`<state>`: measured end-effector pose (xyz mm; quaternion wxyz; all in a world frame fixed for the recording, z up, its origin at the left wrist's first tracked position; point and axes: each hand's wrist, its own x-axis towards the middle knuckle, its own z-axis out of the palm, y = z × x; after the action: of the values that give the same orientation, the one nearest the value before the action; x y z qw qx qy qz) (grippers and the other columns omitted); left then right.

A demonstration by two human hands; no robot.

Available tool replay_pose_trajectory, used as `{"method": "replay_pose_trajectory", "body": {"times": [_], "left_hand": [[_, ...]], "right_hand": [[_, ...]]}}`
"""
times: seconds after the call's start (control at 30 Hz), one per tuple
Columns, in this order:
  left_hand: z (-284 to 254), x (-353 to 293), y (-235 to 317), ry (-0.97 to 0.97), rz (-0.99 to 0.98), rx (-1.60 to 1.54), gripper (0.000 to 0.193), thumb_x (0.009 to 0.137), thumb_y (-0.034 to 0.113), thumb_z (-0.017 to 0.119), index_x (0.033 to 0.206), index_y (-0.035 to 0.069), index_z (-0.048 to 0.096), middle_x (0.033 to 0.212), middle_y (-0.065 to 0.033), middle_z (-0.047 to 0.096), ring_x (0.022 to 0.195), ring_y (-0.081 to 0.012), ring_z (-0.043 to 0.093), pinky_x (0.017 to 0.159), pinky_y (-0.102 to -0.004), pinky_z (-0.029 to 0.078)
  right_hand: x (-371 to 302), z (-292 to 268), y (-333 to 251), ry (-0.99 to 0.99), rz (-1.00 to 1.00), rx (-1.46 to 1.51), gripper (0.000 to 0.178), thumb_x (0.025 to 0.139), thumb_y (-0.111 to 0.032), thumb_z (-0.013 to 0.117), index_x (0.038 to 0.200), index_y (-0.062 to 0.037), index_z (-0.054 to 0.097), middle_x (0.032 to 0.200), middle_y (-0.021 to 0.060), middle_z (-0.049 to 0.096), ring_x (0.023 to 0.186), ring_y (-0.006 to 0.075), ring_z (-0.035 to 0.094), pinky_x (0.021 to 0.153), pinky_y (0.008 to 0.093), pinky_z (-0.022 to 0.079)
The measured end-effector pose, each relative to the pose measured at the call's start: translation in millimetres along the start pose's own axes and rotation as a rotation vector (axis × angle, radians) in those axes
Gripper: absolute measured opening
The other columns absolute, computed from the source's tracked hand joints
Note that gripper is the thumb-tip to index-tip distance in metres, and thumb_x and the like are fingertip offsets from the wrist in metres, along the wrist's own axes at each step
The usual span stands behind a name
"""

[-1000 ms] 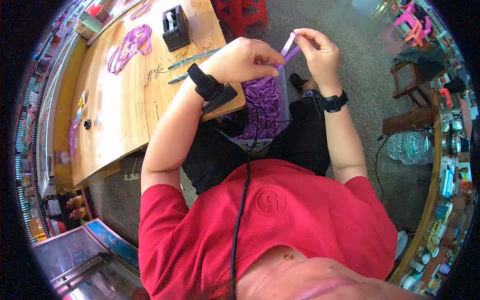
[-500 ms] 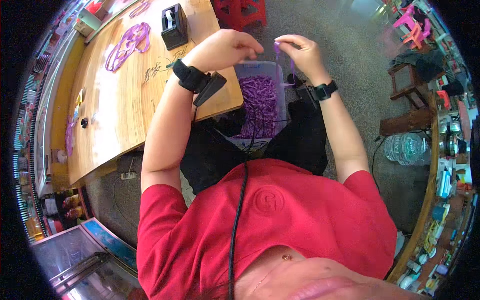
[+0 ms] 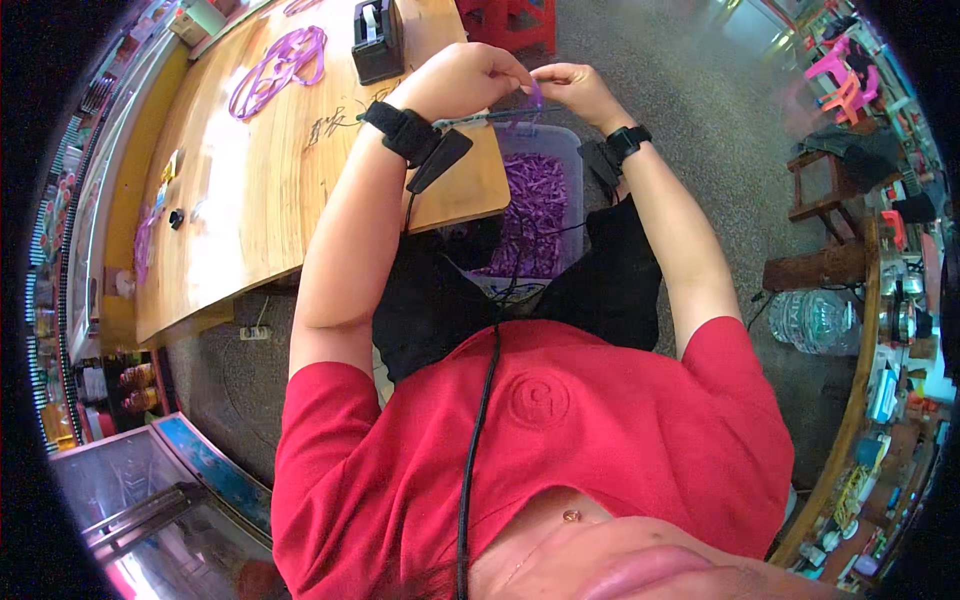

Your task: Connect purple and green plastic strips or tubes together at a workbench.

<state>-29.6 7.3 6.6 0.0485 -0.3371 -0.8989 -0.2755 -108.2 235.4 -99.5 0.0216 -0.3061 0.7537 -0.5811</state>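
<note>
Above the floor bin, my left hand (image 3: 466, 84) and my right hand (image 3: 584, 92) meet with their fingertips almost touching. A narrow purple ribbon (image 3: 537, 98) bends down in a small loop between them, and the fingers of both hands are pinched on it. Below them, a translucent plastic bin (image 3: 573, 160) stands between my knees, holding a heap of short purple ribbon pieces (image 3: 535, 205). Each wrist wears a black strap with a dark device; the ribbon's ends are too small to make out.
To the left is a wooden table (image 3: 260, 190) with a loose purple ribbon coil (image 3: 280, 72) and a black tape dispenser (image 3: 377, 45). Its rounded corner juts beside the bin. A red stool (image 3: 510, 25) stands ahead; a wooden stool (image 3: 825, 185) and a large clear bottle (image 3: 815, 320) are at right.
My hands have come together from being apart, the left now pinching the ribbon too. The ribbon, which hung from my right hand, now loops between both.
</note>
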Motion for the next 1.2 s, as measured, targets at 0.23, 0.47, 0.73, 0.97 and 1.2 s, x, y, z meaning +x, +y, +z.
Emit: {"method": "replay_pose_trajectory", "body": {"times": [0.23,0.47,0.73,0.97,1.2], "left_hand": [[23.8,2.7,-29.5,0.103,0.180,0.266,0.029,0.088,0.011,0.060,0.115,0.007,0.068,0.111,-0.0164,0.068,0.101,-0.0338,0.064,0.089,-0.0400,0.051],[25.4,1.3,-25.9,0.000,-0.007,0.159,0.032,0.089,0.011,0.059,0.120,0.010,0.066,0.109,-0.0175,0.068,0.101,-0.0352,0.065,0.089,-0.0406,0.051],[23.7,0.4,-23.4,0.011,-0.042,0.166,0.032,0.087,0.017,0.054,0.115,0.013,0.070,0.106,-0.0168,0.069,0.096,-0.0373,0.065,0.089,-0.0428,0.051],[23.5,10.2,-10.3,-0.028,-0.086,0.164,0.032,0.087,0.017,0.055,0.116,0.014,0.069,0.105,-0.0163,0.070,0.096,-0.0362,0.066,0.089,-0.0417,0.051],[22.3,-5.5,-21.3,0.047,-0.039,0.147,0.029,0.093,0.019,0.059,0.121,0.012,0.066,0.094,-0.0186,0.070,0.086,-0.0315,0.068,0.077,-0.0379,0.053]], "right_hand": [[-9.6,30.9,4.9,-0.004,0.019,0.237,0.025,0.087,-0.007,0.071,0.110,0.0026,0.068,0.100,0.0062,0.072,0.091,0.0131,0.066,0.085,0.0259,0.052],[-54.9,50.3,35.0,-0.024,0.315,0.195,0.025,0.092,-0.016,0.067,0.109,0.0018,0.067,0.095,0.0075,0.071,0.083,0.0129,0.066,0.071,0.0244,0.050],[-124.2,67.4,106.2,0.095,0.677,0.423,0.027,0.093,-0.021,0.068,0.104,0.0036,0.067,0.089,0.0097,0.070,0.074,0.0156,0.067,0.065,0.0314,0.056],[-187.2,72.0,141.6,0.053,0.902,0.641,0.018,0.091,-0.013,0.064,0.101,0.0021,0.067,0.087,0.0120,0.070,0.070,0.0189,0.067,0.060,0.0299,0.054],[-208.4,89.5,57.2,-0.243,0.936,0.290,0.019,0.086,-0.017,0.070,0.084,0.0021,0.069,0.075,0.0124,0.070,0.054,0.0183,0.062,0.049,0.0297,0.051]]}}
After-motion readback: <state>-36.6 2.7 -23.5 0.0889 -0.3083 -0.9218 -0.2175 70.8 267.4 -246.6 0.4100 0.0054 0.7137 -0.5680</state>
